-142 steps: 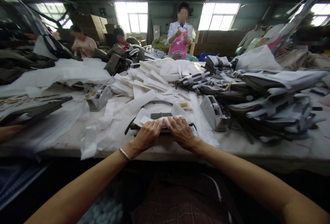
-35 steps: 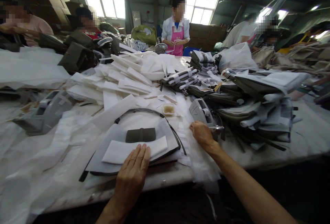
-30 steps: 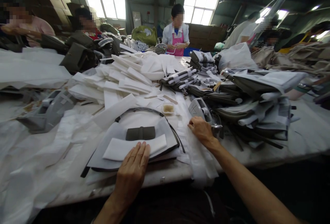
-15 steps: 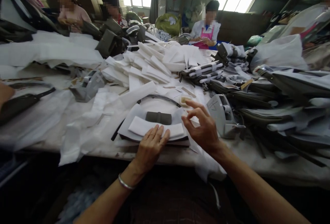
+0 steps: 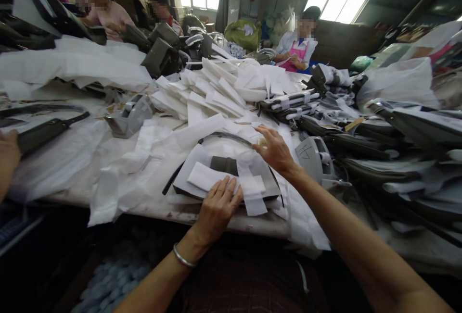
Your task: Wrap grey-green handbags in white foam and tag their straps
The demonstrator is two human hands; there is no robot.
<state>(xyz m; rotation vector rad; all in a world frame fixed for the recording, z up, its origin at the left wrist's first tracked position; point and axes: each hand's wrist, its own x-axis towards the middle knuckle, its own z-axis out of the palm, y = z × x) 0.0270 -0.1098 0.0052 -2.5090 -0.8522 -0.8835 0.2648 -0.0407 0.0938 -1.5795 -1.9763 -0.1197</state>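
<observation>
My left hand lies over the lower edge of a folded white foam strip, its fingers flat and holding nothing. The strip rests on a dark bag lined with a pale sheet. A small dark wrapped piece sits above the strip, and the bag's curved handle arches behind. A thin translucent strip lies across the foam, right of my left fingers. My right hand hovers by the handle's right end, fingers bent and thumb apart, with nothing clearly held.
Grey tape dispensers stand at right and left. White foam pieces pile up behind, and dark bags are stacked at the right. Another person's hand touches a dark bag at far left. Other people sit behind.
The translucent strip now lies over the foam and bag. My right hand has loosened from a pinch and points further forward. My left hand stays on the foam; the whole view has shifted slightly.
</observation>
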